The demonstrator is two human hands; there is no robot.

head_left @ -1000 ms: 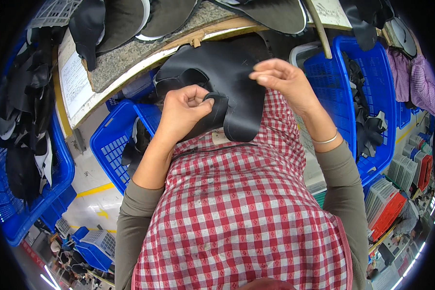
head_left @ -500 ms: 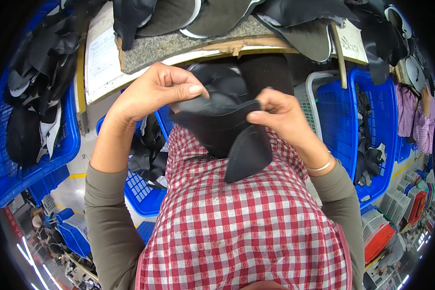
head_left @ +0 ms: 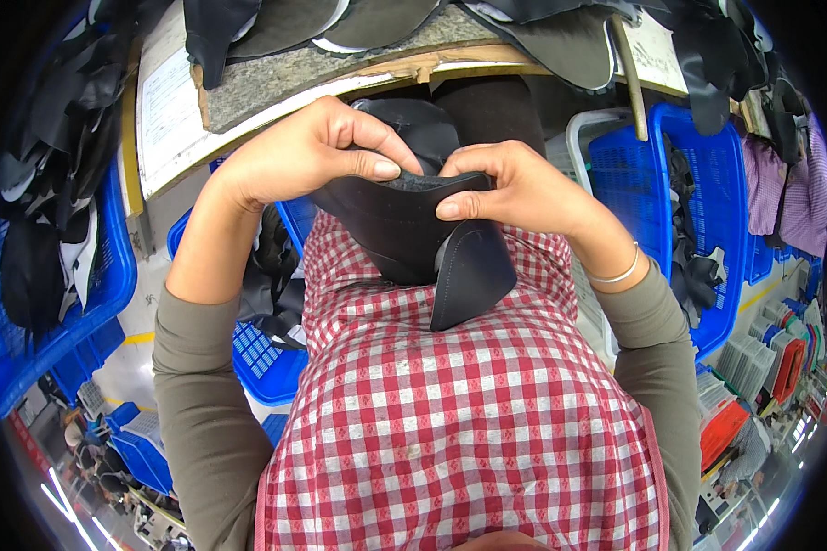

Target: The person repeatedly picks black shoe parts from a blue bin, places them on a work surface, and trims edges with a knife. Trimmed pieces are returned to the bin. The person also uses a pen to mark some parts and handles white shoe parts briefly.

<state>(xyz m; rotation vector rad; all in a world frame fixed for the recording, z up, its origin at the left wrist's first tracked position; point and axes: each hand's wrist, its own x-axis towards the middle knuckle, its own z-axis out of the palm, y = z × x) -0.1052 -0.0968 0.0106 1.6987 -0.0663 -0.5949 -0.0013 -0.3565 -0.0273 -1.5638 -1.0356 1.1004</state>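
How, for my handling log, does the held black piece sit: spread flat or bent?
Bent: the black piece curves between left hand and right hand, its stitched flap hanging.

Bright light fills the centre; bent edges darken to black.

A desk (head_left: 161, 138) spans the far side, with material pieces (head_left: 377, 23) lying on it and a rod (head_left: 628, 83) at its right. Between desk and apron (head_left: 459, 404), the left hand (head_left: 308, 151) and right hand (head_left: 522, 188) hold a panel (head_left: 386, 222) over the apron's far end. At left stands a basket (head_left: 121, 286) of loose scraps (head_left: 32, 266); a second basket (head_left: 262, 360) sits between it and the apron; a third basket (head_left: 722, 207) stands right of the right hand.
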